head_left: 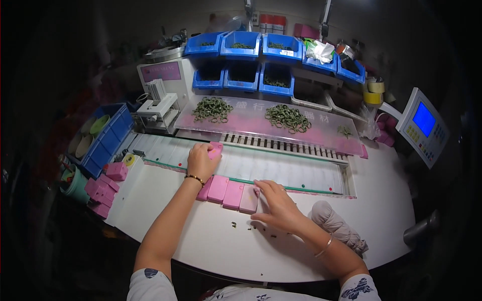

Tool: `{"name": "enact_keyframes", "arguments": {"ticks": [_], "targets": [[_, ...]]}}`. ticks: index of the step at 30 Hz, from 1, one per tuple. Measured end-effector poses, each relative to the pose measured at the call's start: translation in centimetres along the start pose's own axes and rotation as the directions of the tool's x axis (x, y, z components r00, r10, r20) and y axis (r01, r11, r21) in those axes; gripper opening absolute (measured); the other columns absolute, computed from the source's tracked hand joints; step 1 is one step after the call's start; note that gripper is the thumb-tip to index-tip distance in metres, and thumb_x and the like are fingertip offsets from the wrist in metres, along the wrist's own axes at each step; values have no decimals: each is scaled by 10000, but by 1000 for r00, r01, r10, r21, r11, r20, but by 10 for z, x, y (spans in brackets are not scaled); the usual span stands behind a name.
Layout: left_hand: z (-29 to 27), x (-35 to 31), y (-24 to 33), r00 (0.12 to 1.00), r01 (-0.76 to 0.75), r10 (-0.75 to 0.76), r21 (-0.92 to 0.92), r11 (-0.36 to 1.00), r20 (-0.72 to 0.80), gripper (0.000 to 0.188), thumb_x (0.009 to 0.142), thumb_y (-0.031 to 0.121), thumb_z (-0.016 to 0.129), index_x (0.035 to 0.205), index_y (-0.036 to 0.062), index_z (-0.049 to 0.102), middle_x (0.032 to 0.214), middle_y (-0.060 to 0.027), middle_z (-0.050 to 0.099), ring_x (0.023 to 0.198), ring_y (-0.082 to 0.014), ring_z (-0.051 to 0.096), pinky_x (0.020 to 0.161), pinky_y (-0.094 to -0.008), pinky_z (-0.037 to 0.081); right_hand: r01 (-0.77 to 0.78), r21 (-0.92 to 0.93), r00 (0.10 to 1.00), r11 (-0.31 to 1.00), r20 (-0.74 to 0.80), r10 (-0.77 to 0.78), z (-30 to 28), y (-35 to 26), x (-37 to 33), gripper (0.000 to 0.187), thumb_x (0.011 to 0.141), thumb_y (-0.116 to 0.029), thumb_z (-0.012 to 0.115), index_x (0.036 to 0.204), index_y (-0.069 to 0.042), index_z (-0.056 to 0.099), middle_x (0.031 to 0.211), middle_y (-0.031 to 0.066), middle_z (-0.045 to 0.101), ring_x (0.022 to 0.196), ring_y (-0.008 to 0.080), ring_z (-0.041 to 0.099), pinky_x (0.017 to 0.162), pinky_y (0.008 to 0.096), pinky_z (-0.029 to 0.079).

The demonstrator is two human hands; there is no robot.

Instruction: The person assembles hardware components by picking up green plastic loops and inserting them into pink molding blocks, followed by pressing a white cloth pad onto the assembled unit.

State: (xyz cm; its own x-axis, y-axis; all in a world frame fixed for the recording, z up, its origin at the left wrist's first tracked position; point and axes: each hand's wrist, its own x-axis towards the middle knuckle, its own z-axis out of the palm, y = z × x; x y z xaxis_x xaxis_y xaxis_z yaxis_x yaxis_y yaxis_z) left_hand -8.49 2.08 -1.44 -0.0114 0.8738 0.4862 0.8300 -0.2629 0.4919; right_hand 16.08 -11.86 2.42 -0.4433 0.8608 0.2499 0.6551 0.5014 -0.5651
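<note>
My left hand point(202, 161) is closed on a pink block point(216, 148) over the white conveyor belt point(261, 165). Closer to me, a row of pink blocks point(233, 194) lies on the white table along the belt's green edge. Beside the right end of that row, my right hand point(278, 204) is open, thumb and fingers spread around a paler block point(249, 198) with a greyish top. Whether its fingertips touch that block, I cannot tell. Several tiny dark green bits point(273, 236) are scattered on the table below the right hand.
Beyond the belt, a clear shelf point(246, 118) carries piles of green rings point(288, 118). Blue bins point(241, 45) hang above it. A control panel point(427, 125) stands right. Grey cloth point(334, 223) lies near my right forearm. Stacked pink blocks point(103, 190) and a blue crate point(108, 135) are left.
</note>
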Motion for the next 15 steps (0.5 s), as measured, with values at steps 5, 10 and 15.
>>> {"name": "enact_keyframes", "arguments": {"ticks": [5,10,15], "targets": [[-15,1,4,996,-29,49,252,967,-72,382,745,272,742,1031,47,626,1047,-150,586,968,-324,569,876,-428,458,10,-11,1000,1000,-7,-10,13,3,11,746,654,-187,792,1289,0,447,1163,191,526,1092,377,484,943,432,420],[-18,-27,52,984,113,-27,-493,863,178,376,921,275,620,1181,9,564,1087,-104,605,897,-180,597,759,-290,498,114,9,969,993,-220,-109,-10,13,-3,702,648,-163,770,1255,16,468,1140,188,543,1046,362,509,934,429,414],[-18,-64,113,552,769,431,-636,69,714,496,1006,358,451,1323,-23,458,1220,-102,581,1097,-173,589,864,-274,508,139,45,934,989,-339,-116,-53,-5,-20,782,618,-133,815,1298,9,456,1211,178,539,1105,345,513,947,418,412]]}}
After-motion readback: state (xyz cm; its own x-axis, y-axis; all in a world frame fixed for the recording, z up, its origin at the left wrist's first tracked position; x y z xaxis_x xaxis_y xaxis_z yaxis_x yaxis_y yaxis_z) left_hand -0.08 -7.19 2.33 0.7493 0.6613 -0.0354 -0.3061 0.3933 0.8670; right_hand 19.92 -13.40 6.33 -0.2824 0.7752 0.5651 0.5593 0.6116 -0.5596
